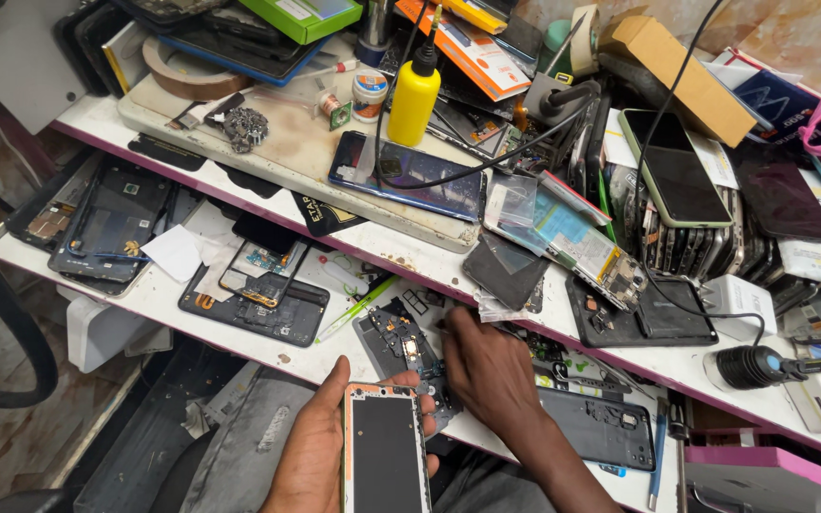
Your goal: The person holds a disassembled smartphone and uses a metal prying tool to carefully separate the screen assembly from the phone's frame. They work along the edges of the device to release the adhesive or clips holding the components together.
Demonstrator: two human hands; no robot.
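My left hand (pixel 314 446) holds a phone (pixel 387 448) with a black screen and an orange-edged frame, upright at the bottom centre. My right hand (pixel 486 366) rests on the white lower shelf (pixel 239 337), fingers closed at the edge of an opened dark phone frame (pixel 399 344) with exposed board parts. Whether those fingers pinch a small part is hidden. A green pen (pixel 358 309) lies just left of that frame.
Opened phone backs (pixel 257 290) and frames (pixel 111 223) lie on the lower shelf. Above it sit a yellow bottle (pixel 414 95), a blue phone (pixel 410 176), stacked phones (pixel 677 176), a cardboard box (pixel 681 71), a black cable (pixel 658 142). A black phone back (pixel 605 427) lies beside my right forearm.
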